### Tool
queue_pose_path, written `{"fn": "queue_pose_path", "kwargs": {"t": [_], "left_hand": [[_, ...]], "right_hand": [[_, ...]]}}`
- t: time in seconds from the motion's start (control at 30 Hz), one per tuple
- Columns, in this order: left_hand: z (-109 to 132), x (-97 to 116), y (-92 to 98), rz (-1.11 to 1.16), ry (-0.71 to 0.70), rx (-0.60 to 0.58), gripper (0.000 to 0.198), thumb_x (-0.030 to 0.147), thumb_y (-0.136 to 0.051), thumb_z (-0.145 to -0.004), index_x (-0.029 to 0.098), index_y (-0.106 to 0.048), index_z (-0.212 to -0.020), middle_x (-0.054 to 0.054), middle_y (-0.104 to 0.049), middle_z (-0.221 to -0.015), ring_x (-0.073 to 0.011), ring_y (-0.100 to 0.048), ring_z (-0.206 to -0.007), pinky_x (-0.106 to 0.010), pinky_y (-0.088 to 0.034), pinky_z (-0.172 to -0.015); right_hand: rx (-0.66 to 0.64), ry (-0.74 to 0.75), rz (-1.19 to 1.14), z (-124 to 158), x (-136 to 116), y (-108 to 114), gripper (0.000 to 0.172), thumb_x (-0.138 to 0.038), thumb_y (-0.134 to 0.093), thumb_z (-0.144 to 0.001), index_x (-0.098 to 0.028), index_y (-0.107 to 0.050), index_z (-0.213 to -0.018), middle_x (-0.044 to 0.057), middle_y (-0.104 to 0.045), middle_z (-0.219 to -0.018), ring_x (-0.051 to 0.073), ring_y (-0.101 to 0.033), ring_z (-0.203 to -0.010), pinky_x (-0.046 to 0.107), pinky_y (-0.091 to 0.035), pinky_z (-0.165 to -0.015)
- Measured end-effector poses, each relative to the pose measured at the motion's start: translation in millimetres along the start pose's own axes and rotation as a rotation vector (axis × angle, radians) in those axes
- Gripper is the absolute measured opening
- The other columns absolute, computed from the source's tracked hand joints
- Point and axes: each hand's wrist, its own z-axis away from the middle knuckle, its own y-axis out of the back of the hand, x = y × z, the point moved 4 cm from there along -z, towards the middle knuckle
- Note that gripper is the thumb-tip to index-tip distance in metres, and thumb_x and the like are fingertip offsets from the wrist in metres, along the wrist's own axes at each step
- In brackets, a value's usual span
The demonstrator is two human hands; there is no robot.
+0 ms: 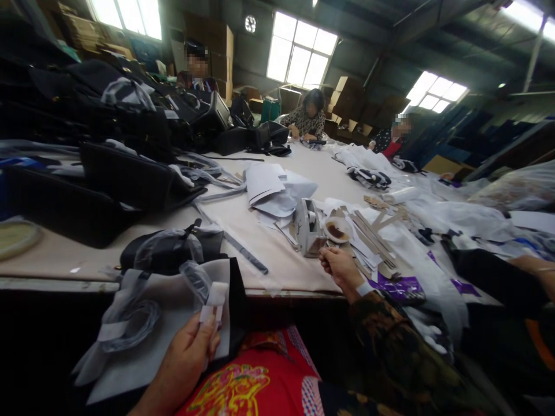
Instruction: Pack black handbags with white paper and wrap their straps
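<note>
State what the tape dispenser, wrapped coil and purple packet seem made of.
Tape dispenser: probably hard plastic, smooth grey moulded body. Wrapped coil: covering looks like clear plastic film, shiny and wrinkled; core unclear. Purple packet: likely thin glossy plastic, showing bright highlights.

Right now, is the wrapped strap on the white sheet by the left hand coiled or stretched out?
Coiled: the wrapped strap loops round into a ring on the white sheet, beside the left hand.
</note>
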Motion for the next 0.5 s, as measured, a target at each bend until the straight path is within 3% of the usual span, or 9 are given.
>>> {"fn": "queue_pose_path", "kwargs": {"t": [0.1,0.17,0.23,0.27,0.37,0.43,0.5], "left_hand": [[3,7,-5.2,0.000,0.001,0.014,0.053,0.071,-0.056,-0.083,0.018,-0.055,-0.085,0.007,-0.043,-0.053,-0.0100,-0.037,-0.047,-0.022,-0.029,-0.046],[6,10,-8.9,-0.001,0.003,0.033,0.050,0.068,-0.054,-0.085,0.018,-0.054,-0.086,0.008,-0.041,-0.052,-0.0097,-0.035,-0.046,-0.022,-0.026,-0.044],[7,11,-10.8,-0.010,-0.022,0.050,0.044,0.062,-0.053,-0.088,0.018,-0.054,-0.086,0.008,-0.042,-0.053,-0.0097,-0.036,-0.046,-0.021,-0.027,-0.044],[7,11,-10.8,-0.014,-0.035,0.055,0.041,0.059,-0.052,-0.090,0.018,-0.053,-0.087,0.008,-0.042,-0.054,-0.0098,-0.037,-0.046,-0.022,-0.028,-0.045],[9,11,-8.4,-0.123,-0.087,0.080,0.032,0.048,-0.045,-0.095,0.018,-0.055,-0.089,0.006,-0.046,-0.057,-0.0112,-0.042,-0.049,-0.023,-0.034,-0.049],[11,14,-6.6,-0.245,-0.151,0.109,0.028,0.041,-0.044,-0.096,0.017,-0.057,-0.087,0.002,-0.052,-0.062,-0.0135,-0.049,-0.056,-0.025,-0.040,-0.055],[13,17,-5.7,-0.346,-0.229,0.151,0.026,0.035,-0.043,-0.097,0.016,-0.058,-0.086,-0.002,-0.058,-0.069,-0.0167,-0.055,-0.065,-0.029,-0.045,-0.063]], "right_hand": [[-0.028,-0.001,0.089,8,0,-2,0.026,-0.038,-0.072,-0.063,-0.017,-0.056,-0.059,0.001,-0.055,-0.049,0.009,-0.043,-0.040,0.020,-0.029,-0.036],[-0.138,0.015,0.136,30,-6,-16,0.026,-0.038,-0.075,-0.065,-0.016,-0.062,-0.061,0.002,-0.059,-0.052,0.011,-0.048,-0.044,0.022,-0.035,-0.040],[-0.373,0.075,0.172,65,-17,-44,0.026,-0.041,-0.076,-0.069,-0.016,-0.068,-0.068,0.002,-0.064,-0.058,0.012,-0.053,-0.051,0.022,-0.042,-0.048],[-0.558,0.152,0.209,88,-24,-63,0.027,-0.042,-0.074,-0.074,-0.016,-0.070,-0.071,0.002,-0.065,-0.060,0.012,-0.054,-0.053,0.022,-0.044,-0.051],[-0.965,0.319,0.257,154,-44,-117,0.027,-0.041,-0.065,-0.085,-0.017,-0.072,-0.073,0.001,-0.064,-0.060,0.012,-0.054,-0.054,0.022,-0.042,-0.051],[-1.051,0.394,0.273,182,-51,-146,0.026,-0.037,-0.062,-0.087,-0.017,-0.074,-0.076,0.001,-0.065,-0.062,0.012,-0.055,-0.055,0.022,-0.041,-0.052],[-1.014,0.440,0.331,192,-50,-166,0.025,-0.035,-0.060,-0.087,-0.017,-0.074,-0.076,0.001,-0.067,-0.064,0.012,-0.056,-0.057,0.022,-0.041,-0.054]]}}
